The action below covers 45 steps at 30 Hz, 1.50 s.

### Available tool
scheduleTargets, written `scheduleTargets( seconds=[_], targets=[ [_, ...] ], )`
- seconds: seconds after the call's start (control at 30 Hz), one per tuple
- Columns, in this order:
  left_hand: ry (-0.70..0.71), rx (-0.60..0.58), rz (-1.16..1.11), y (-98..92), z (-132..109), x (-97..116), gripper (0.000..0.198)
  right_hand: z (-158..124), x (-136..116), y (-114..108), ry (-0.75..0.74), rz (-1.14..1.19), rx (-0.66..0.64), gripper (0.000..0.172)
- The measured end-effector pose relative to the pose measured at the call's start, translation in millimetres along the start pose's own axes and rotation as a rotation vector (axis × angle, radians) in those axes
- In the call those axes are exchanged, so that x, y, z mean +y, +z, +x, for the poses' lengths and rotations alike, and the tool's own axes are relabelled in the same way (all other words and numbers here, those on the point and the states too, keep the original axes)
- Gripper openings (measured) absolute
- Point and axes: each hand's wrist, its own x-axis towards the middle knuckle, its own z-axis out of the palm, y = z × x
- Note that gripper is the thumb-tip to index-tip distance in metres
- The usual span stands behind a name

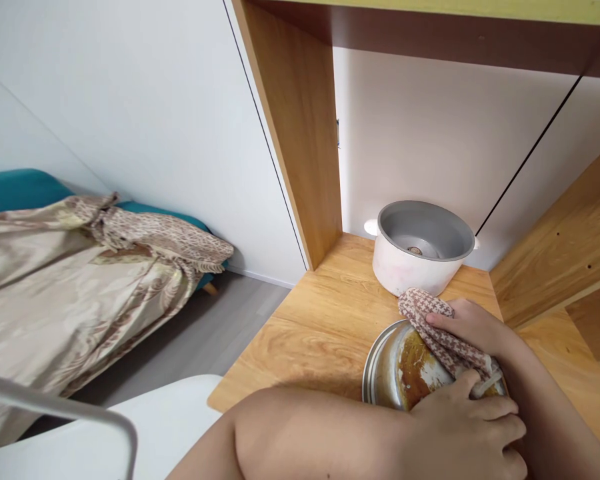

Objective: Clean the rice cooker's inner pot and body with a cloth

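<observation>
Head view showed a brown-stained metal pot under a patterned cloth

Rusty-brown patches mottled its surface, silvery metal showed between them, and ridges ringed its rim. It was on the desk, nearer the camera than a white pot. The right hand gripped the cloth against it; the left hand lay across its near side, fingers bent, grip unclear.

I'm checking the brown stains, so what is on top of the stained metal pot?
On the metal pot: a patterned cloth in the right hand, and the left hand. Its surface beneath them is hidden.
</observation>
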Motion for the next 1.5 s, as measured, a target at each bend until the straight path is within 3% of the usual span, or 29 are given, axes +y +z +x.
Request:
scheduleTargets(
  seconds=[0.13,0.37,0.6,0.83,1.1,1.33,1.5],
  targets=[
    [0.003,-0.012,-0.019,-0.8,1,0,0.023,0,-2,1,0.079,-0.089,0.053,0.062],
    [0.012,-0.003,-0.009,0.3,0,0,0.022,2,4,1,-0.071,0.138,-0.047,0.062],
    [0.001,0.001,-0.010,0.1,0,0,0.023,1,-3,2,0.112,-0.097,0.070,0.062],
    [0.002,-0.010,-0.010,0.6,0,1,0.024,0,-2,1,0.004,0.028,0.003,0.065],
    [-0.010,-0.011,-0.042,2.3,-1,2,0.024,0,-9,6,0.240,-0.303,0.149,0.067],
    [-0.029,-0.024,-0.050,4.1,-1,2,0.024,-2,-10,4,0.130,-0.183,0.055,0.064],
    [-0.033,-0.020,-0.056,3.9,0,2,0.025,1,-10,4,0.196,-0.265,0.103,0.068]
  ],
)
